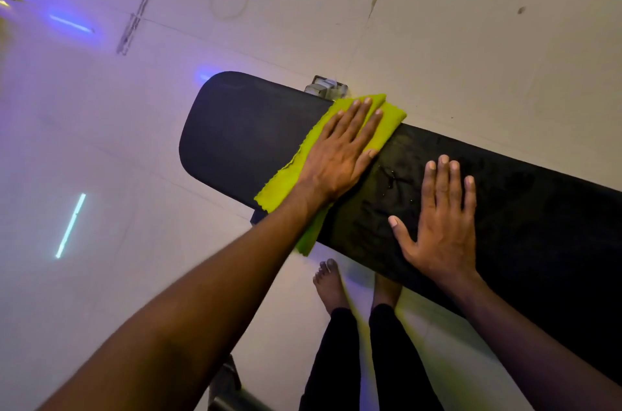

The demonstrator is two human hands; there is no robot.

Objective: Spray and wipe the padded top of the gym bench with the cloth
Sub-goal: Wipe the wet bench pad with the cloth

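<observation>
The black padded bench top (242,137) runs from the middle left down to the right edge of the head view. A yellow-green cloth (387,117) lies across it, one end hanging over the near side. My left hand (340,154) presses flat on the cloth with straight fingers. My right hand (444,222) rests flat on the bare pad to the right of the cloth, fingers spread. Wet streaks and droplets (392,175) shine on the pad between my two hands. No spray bottle is in view.
A glossy white tiled floor (471,40) surrounds the bench and reflects coloured strip lights. A metal bench foot (324,87) shows beyond the cloth. My bare feet (330,286) stand by the near side; dark frame parts (229,383) sit at the bottom.
</observation>
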